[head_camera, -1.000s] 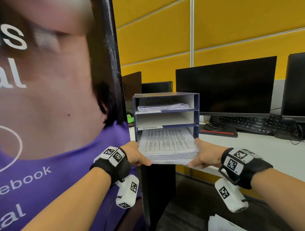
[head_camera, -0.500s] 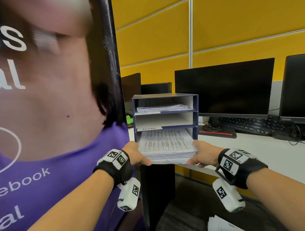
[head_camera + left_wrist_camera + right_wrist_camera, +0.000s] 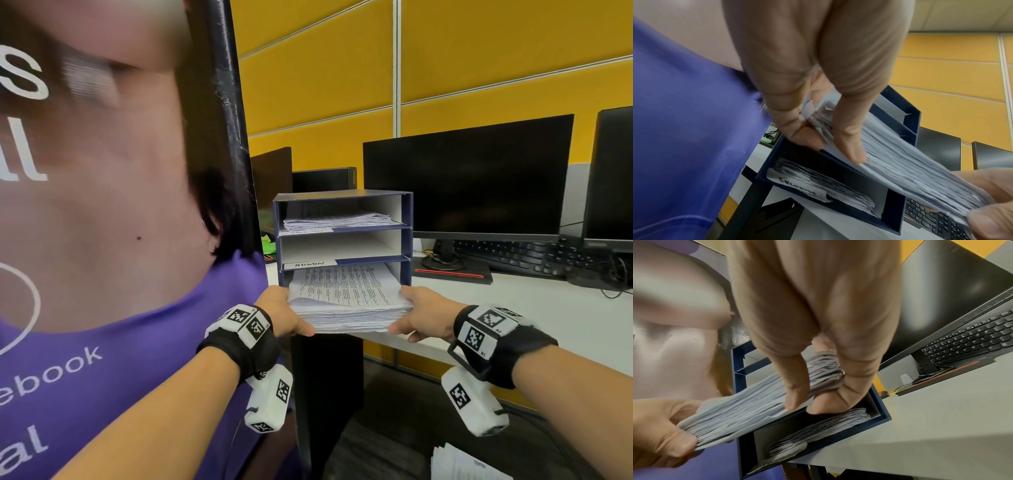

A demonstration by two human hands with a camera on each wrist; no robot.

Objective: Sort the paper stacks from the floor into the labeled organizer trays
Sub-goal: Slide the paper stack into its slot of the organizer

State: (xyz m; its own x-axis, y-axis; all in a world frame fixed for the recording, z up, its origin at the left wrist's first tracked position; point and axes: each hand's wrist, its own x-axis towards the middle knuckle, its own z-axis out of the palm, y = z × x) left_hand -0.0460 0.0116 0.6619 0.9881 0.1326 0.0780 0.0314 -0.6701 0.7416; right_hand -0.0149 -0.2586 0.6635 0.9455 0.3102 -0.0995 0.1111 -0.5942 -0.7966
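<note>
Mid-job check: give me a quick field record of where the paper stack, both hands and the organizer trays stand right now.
left hand: grips the left edge of the paper stack
right hand: grips its right edge
paper stack: partly in the organizer, in the slot under the ADMIN label, near end sticking out
top tray: holds papers
tray above ADMIN label: no papers visible
lowest slot: papers inside
floor: more paper
</note>
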